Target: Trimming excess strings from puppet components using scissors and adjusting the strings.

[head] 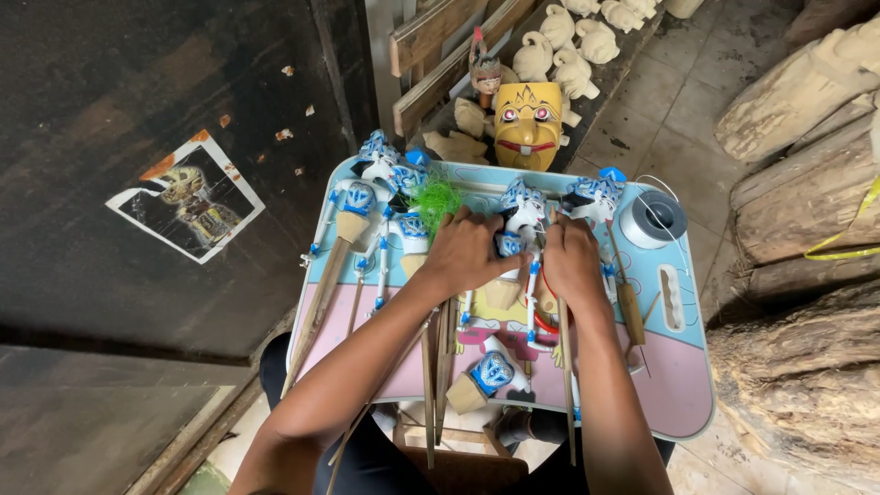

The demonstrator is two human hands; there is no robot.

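Here, left hand [465, 252], right hand [570, 259], knuckles up, pinching blue-white puppet [519, 220], tray [683, 367]

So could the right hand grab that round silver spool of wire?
Probably yes. The right hand rests on the blue-and-white puppets, and the wire spool sits uncovered farther right on the tray, with only one puppet between.

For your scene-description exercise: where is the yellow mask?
In the head view, the yellow mask stands top centre, just beyond the tray's far edge, below unpainted carved figures.
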